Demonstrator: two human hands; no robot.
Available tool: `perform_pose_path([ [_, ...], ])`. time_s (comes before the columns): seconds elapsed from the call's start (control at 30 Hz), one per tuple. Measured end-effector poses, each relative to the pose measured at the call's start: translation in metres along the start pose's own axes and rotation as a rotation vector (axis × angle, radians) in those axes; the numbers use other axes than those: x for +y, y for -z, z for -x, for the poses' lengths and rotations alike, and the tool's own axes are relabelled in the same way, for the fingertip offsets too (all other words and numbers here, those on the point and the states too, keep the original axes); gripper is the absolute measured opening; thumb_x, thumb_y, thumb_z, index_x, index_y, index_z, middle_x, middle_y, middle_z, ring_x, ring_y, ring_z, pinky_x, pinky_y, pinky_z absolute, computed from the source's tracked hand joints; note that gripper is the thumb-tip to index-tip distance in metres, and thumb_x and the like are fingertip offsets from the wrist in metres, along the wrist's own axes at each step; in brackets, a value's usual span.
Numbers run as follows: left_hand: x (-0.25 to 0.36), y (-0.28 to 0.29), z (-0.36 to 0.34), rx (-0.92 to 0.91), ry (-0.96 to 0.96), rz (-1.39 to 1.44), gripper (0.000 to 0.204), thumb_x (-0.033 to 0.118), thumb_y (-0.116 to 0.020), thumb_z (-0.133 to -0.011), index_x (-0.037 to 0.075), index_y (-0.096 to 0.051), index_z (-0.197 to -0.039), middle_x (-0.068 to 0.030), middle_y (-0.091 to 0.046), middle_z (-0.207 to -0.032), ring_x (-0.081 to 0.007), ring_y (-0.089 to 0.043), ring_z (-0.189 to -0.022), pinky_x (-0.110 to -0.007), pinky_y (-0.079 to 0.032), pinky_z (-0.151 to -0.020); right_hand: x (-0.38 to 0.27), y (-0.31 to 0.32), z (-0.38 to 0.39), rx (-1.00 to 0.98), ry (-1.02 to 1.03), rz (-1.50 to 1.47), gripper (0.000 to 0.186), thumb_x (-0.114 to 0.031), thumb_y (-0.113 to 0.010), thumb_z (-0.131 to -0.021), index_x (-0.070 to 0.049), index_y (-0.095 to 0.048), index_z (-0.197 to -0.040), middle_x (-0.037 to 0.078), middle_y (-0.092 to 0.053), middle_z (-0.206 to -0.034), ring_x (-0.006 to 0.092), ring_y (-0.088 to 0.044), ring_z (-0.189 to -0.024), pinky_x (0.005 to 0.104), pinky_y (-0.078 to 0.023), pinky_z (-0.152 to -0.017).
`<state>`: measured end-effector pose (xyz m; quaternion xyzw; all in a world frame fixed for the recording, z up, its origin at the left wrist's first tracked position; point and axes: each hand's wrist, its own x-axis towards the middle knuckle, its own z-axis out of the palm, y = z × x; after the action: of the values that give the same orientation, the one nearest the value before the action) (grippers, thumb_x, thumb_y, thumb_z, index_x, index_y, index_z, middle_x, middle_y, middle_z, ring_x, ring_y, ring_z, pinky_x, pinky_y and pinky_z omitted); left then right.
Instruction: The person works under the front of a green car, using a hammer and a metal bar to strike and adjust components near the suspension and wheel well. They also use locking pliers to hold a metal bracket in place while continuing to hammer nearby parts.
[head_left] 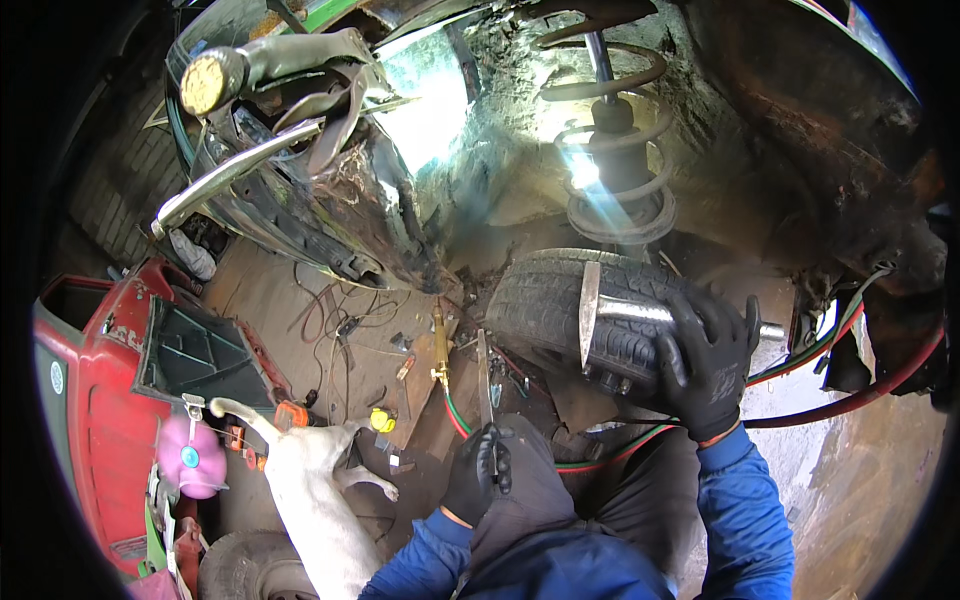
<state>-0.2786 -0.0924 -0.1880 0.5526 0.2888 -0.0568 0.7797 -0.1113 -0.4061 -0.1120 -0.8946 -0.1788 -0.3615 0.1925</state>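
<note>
My gloved left hand (478, 470) is closed round a long, thin, flat metal bar (483, 370) that points up, away from me. My gloved right hand (705, 365) grips a hammer (590, 310) by its metal handle, its narrow head lying over a black tyre (530, 295). Above the tyre is a coil spring (650, 175) round a dark strut in a rusty wheel well. Red and green hoses (805, 355) run past my right hand. A brass torch (439, 340) with hoses lies on the floor beyond my left hand.
Torn bodywork (290, 210) hangs at the upper left. A red vehicle cab (110, 370) stands at left. A white dog (315, 500) is beside my left arm. A pink object (200, 455), a second tyre (250, 560), cables and small tools lie on the littered floor (255, 285).
</note>
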Motion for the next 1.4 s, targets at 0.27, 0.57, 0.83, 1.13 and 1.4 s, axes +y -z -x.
perform_pose_path([
  [0.27,0.01,-0.004,-0.007,0.005,-0.075,0.068,0.042,0.04,-0.048,-0.117,0.003,-0.068,-0.121,-0.0017,-0.055,-0.07,-0.0153,-0.052,-0.05,-0.032,-0.045,-0.047,-0.001,0.004,-0.002,0.0,0.013,-0.006,0.05,-0.026,-0.08,-0.092,-0.017,-0.072,-0.141,0.01,-0.067,-0.134,0.0355,-0.057,-0.135,0.0627,-0.026,-0.129],
  [0.57,0.018,-0.008,-0.004,-0.045,-0.258,-0.006,0.043,0.041,-0.054,-0.116,0.001,-0.068,-0.127,-0.0018,-0.057,-0.073,-0.0116,-0.054,-0.051,-0.029,-0.044,-0.046,-0.007,0.005,-0.003,-0.019,0.031,0.011,0.045,-0.025,-0.076,-0.096,-0.016,-0.072,-0.139,0.012,-0.065,-0.135,0.0361,-0.056,-0.135,0.0645,-0.025,-0.13],
  [0.83,0.028,-0.007,-0.002,-0.058,-0.288,-0.014,0.042,0.036,-0.048,-0.119,0.001,-0.07,-0.121,-0.0017,-0.057,-0.071,-0.0107,-0.052,-0.05,-0.027,-0.043,-0.046,-0.008,0.001,-0.001,-0.031,0.069,0.06,0.047,-0.028,-0.07,-0.099,-0.014,-0.068,-0.144,0.013,-0.064,-0.137,0.0353,-0.057,-0.134,0.0659,-0.02,-0.13],
  [1.13,0.028,0.04,-0.028,0.071,-0.347,0.036,0.038,0.037,-0.053,-0.117,0.004,-0.071,-0.12,0.002,-0.054,-0.066,-0.0065,-0.05,-0.049,-0.025,-0.04,-0.045,-0.054,0.028,-0.033,-0.037,0.142,0.067,0.052,-0.026,-0.073,-0.098,-0.013,-0.066,-0.148,0.014,-0.064,-0.133,0.035,-0.058,-0.132,0.0663,-0.023,-0.127],
  [1.4,-0.01,0.118,-0.1,0.4,-0.253,0.212,0.034,0.043,-0.063,-0.111,0.012,-0.059,-0.098,0.0016,-0.052,-0.065,-0.0113,-0.048,-0.045,-0.031,-0.039,-0.04,-0.13,0.009,-0.097,-0.181,0.069,-0.433,0.039,-0.019,-0.069,-0.105,-0.004,-0.069,-0.141,0.022,-0.073,-0.13,0.0417,-0.067,-0.124,0.0466,-0.049,-0.112],
])
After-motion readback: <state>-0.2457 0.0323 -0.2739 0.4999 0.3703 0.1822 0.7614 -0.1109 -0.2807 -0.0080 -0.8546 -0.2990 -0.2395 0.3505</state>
